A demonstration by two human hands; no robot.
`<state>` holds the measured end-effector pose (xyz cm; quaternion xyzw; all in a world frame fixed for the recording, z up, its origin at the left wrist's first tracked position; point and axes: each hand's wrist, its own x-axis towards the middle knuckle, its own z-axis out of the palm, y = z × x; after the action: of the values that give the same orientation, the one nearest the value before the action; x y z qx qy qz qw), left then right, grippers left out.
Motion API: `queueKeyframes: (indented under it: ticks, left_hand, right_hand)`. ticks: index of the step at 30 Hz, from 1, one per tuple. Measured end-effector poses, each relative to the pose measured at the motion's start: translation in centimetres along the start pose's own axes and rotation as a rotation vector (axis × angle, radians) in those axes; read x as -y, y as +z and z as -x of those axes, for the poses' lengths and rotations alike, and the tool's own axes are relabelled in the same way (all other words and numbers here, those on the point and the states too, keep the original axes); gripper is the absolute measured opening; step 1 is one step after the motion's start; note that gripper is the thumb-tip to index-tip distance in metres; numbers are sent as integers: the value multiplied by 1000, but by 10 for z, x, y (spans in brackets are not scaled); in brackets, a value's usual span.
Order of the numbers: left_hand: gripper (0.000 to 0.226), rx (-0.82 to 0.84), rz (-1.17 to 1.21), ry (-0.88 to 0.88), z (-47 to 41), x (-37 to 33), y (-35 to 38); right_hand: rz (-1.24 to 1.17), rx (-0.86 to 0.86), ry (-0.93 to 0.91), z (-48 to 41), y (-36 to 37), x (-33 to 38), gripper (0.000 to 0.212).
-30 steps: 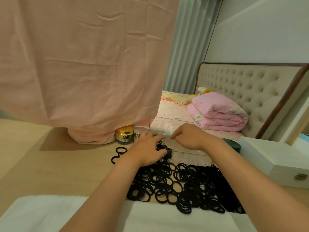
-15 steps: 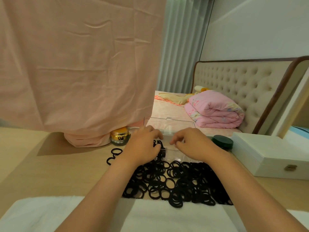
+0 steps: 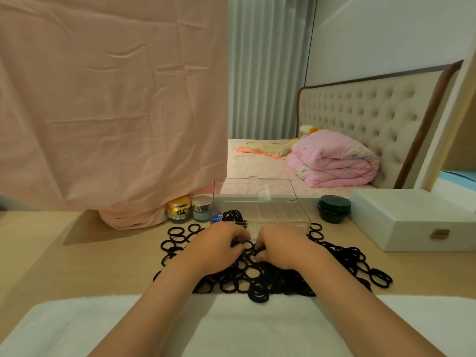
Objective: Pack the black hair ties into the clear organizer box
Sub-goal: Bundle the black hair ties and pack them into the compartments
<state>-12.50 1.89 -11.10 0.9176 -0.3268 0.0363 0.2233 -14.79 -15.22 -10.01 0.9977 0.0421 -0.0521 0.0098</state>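
A big heap of black hair ties (image 3: pixel 342 264) covers the wooden desk in front of me. Behind it stands the clear organizer box (image 3: pixel 278 213) with its lid (image 3: pixel 253 189) raised. A few black ties (image 3: pixel 233 215) sit in its left end. My left hand (image 3: pixel 219 244) and my right hand (image 3: pixel 279 247) lie side by side on the heap, just in front of the box. Both have their fingers curled down into the ties, pinching some between fingertips.
Two cosmetic jars (image 3: pixel 179 208) and a small blue object (image 3: pixel 215 218) stand left of the box, under a hanging pink sheet (image 3: pixel 110 112). A dark green jar (image 3: pixel 334 208) and a white case (image 3: pixel 412 220) lie right. A white towel (image 3: pixel 231 328) covers the near edge.
Both hands have drawn back from the box opening toward me and now rest lower on the heap of ties. The camera has tilted, so the box shows in full.
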Motion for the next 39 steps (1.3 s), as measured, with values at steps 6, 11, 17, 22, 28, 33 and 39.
queueKeyframes:
  ticks: [6, 11, 17, 22, 28, 33, 39]
  left_hand:
    - [24, 24, 278, -77, -1, 3, 0]
    - [24, -24, 586, -145, -1, -4, -7]
    - [15, 0, 703, -225, 2, 3, -16]
    - [8, 13, 714, -298, 0, 10, -13]
    - [28, 131, 868, -246, 1, 7, -15]
    - [20, 11, 772, -360, 0, 9, -18]
    - [12, -92, 689, -438, -3, 9, -13]
  right_hand:
    - [-514, -51, -83, 10, -15, -13, 13]
    - [-876, -182, -24, 15, -21, -17, 18]
    - [-1151, -12, 15, 18, -18, -22, 32]
    - [-1032, 53, 22, 19, -18, -26, 21]
    - [-1180, 12, 60, 17, -16, -21, 19]
    - [-1194, 65, 87, 19, -18, -25, 18]
    - [-1276, 31, 26, 22, -30, -19, 15]
